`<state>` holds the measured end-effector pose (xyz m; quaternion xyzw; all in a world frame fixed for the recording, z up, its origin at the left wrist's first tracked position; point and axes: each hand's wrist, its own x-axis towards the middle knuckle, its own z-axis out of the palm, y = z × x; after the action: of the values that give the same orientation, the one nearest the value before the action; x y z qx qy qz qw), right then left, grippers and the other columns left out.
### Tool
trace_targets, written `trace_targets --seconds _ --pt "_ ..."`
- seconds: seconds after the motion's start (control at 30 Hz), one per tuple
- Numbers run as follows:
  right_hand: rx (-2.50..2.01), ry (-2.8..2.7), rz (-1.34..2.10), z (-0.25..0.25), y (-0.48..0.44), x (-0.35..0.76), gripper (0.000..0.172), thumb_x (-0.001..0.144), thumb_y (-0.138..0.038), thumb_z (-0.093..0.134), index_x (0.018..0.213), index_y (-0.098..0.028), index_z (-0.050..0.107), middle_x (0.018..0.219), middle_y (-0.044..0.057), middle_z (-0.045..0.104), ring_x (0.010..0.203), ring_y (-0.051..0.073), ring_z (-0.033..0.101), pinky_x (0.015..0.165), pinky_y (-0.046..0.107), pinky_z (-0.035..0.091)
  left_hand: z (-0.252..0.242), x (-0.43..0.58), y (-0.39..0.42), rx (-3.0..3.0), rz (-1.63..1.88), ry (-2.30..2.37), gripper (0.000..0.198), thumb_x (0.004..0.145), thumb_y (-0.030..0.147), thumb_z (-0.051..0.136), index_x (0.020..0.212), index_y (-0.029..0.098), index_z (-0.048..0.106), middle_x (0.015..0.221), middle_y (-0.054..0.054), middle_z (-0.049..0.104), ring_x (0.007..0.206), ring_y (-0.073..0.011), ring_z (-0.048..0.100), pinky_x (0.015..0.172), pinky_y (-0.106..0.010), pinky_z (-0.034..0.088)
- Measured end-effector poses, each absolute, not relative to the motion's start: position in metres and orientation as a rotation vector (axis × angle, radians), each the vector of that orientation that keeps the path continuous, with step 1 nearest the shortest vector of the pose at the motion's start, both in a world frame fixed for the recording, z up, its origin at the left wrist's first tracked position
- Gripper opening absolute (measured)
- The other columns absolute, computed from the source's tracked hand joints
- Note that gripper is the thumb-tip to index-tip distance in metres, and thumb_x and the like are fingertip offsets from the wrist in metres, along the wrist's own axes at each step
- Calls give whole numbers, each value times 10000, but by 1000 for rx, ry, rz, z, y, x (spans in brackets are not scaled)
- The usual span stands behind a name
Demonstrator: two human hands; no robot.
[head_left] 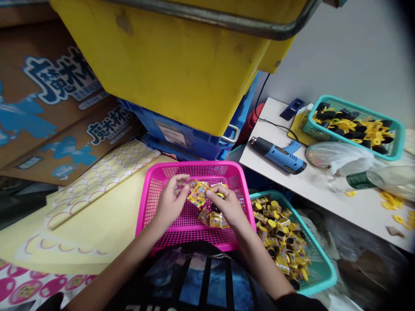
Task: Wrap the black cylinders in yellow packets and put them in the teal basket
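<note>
My right hand (227, 205) pinches a small, flat yellow printed label (199, 194) between thumb and fingers, above a pink plastic basket (147, 203). A small yellow-topped container (220, 195) shows by its fingers; whether they grip it too is hard to see. Close to the label's left edge is my left hand (171, 199), fingers loosely bent and thumb apart, with nothing visible in it. Inside the basket, under my right hand, lie several small yellow wrapped pieces (214, 219).
At right, a teal basket (327, 268) holds many small yellow containers. On the white table (324, 196) lie a blue heat gun (279, 156), a plastic bottle (372, 178) and another teal basket (400, 138). A yellow bin (181, 65) rises ahead; cardboard boxes (19, 56) stand left, near label sheets (106, 172).
</note>
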<state>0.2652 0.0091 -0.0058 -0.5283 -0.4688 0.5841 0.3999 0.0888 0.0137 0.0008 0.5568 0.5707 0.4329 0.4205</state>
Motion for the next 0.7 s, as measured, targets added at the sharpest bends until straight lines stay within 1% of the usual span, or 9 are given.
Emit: trace_targets --seconds 0.1,0.2,0.27,0.33,0.5,0.53,0.6,0.67,0.7 --pt "-1327 -1211 1476 -5 11 269 335 721 -475 716 619 -199 555 566 -48 493 512 100 397 511 236 302 9 89 16 1118 922 1251 273 829 350 577 1053 195 560 953 -54 682 863 -182 656 770 -344 540" --pt "-1281 -1161 1568 -6 13 272 362 693 -472 745 599 -195 532 522 -61 470 489 92 383 503 231 293 7 87 19 1092 893 1219 291 697 294 711 937 181 591 848 -21 680 819 -168 657 773 -330 538" --pt "-1258 -1032 1612 -8 14 274 391 686 -485 752 589 -195 507 500 -68 455 465 86 367 486 226 281 1 84 21 1085 902 1261 267 690 280 711 904 175 590 827 -17 676 795 -162 658 764 -332 541" --pt "-1239 -854 1612 -11 14 274 411 683 -495 753 592 -197 484 497 -71 448 456 81 356 471 221 271 -6 82 22 1113 855 1323 284 712 271 696 955 171 589 815 -19 675 787 -168 662 752 -343 545" --pt "-1211 -630 1495 -20 10 262 417 672 -506 754 609 -201 476 536 -63 485 484 89 396 484 223 309 -4 100 20 1174 912 1270 347 803 273 631 1131 186 562 1123 -92 671 1036 -200 640 864 -364 532" --pt "-1226 -643 1471 -21 8 260 420 681 -511 745 606 -203 470 525 -66 476 479 90 396 484 225 313 -1 106 20 1146 953 1231 396 791 262 649 1164 183 542 1089 -88 679 1007 -194 650 846 -350 537" --pt "-1286 -739 1423 -18 7 262 403 710 -519 721 623 -205 484 520 -68 468 470 91 400 481 228 320 7 113 22 1119 1005 1221 441 772 220 669 1186 172 524 889 -37 688 832 -160 670 743 -302 544" --pt "-1337 -926 1352 -9 11 273 336 754 -520 680 717 -207 562 585 -53 521 508 101 450 510 235 361 15 114 28 1211 917 1223 485 756 181 678 1215 190 525 763 18 649 687 -130 645 641 -260 524" --pt "-1349 -1057 1320 -3 15 280 311 779 -515 654 800 -209 607 646 -39 560 552 110 489 545 243 391 19 111 31 1290 830 1211 540 742 160 688 1252 202 515 736 31 636 667 -126 639 626 -249 513"
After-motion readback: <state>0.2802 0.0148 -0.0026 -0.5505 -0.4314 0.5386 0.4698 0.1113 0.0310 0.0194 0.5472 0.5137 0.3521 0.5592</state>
